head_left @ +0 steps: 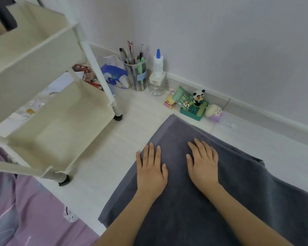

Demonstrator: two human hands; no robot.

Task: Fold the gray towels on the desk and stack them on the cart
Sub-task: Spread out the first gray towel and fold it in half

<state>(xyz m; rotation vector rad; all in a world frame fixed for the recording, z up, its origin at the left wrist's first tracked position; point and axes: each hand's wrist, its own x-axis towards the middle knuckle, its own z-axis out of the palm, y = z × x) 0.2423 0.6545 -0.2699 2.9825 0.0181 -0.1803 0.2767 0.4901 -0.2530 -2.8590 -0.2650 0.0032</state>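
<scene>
- Both hands lie flat with straight fingers; neither one grabs anything. They just press down on the gray towel (220, 201).
- That towel is spread on the white desk (114, 157), and it looks folded over already, with a second layer edge showing on the right side.
- I think the step now is smoothing the towel flat before the next fold.
- To do it well, push from the middle out to the edges so the bumps go away, and line up the corners before folding.
- Left hand (150, 167) rests near the towel's left edge, fingers pointing away from the person.
- Right hand (203, 164) rests just beside it, more toward the middle, fingers a little spread.
- Both arms reach straight forward over the towel.
- Cream cart (48, 107) stands to the left, near the desk, and its shelves have no towels that I can see.
</scene>
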